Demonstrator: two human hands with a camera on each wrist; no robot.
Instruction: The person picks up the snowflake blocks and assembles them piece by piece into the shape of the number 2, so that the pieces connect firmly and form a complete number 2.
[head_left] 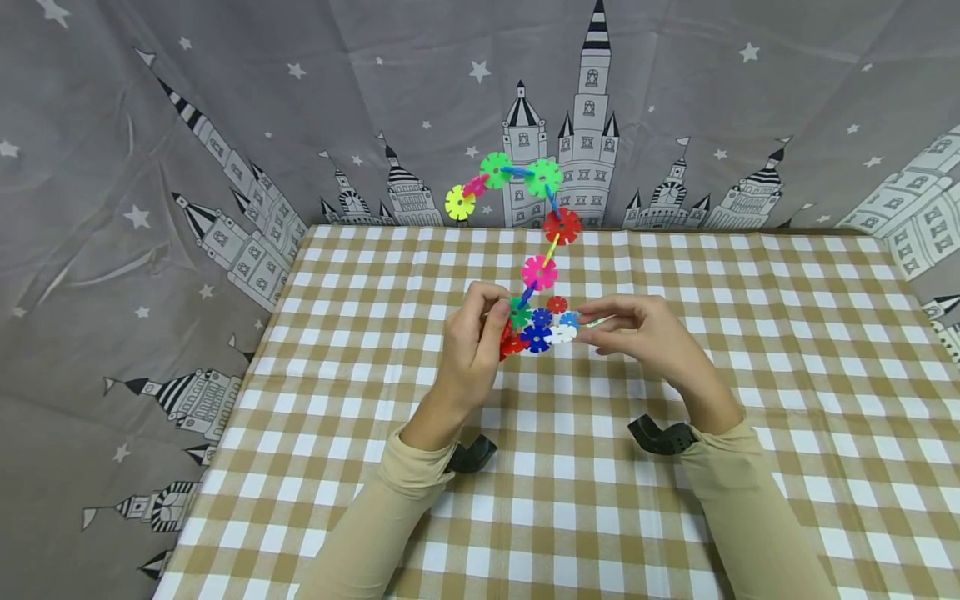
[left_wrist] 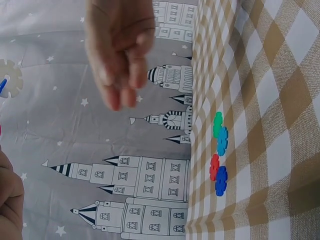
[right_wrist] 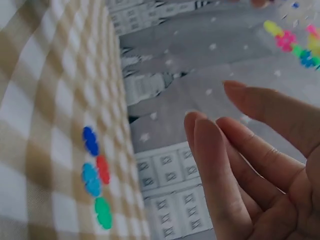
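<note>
My left hand (head_left: 474,333) pinches a chain of interlocking snowflake discs near a green disc (head_left: 519,313) and some red discs (head_left: 514,342). Above the hand the chain climbs through a pink disc (head_left: 539,273) and a red disc (head_left: 562,226), then bends left to a yellow disc (head_left: 460,202). A blue disc (head_left: 536,337) and a white disc (head_left: 561,334) lie to the hand's right. Beside the white disc is my right hand (head_left: 637,329), its fingers loosely bent; the right wrist view shows nothing between them. Only part of the left hand shows in its own wrist view.
Several loose discs lie on the checked tablecloth (head_left: 337,400): a dark blue disc (left_wrist: 221,181), a red disc (left_wrist: 214,167), a light blue disc (left_wrist: 222,141) and a green disc (left_wrist: 217,124). A grey castle-print curtain (head_left: 420,75) hangs behind the table.
</note>
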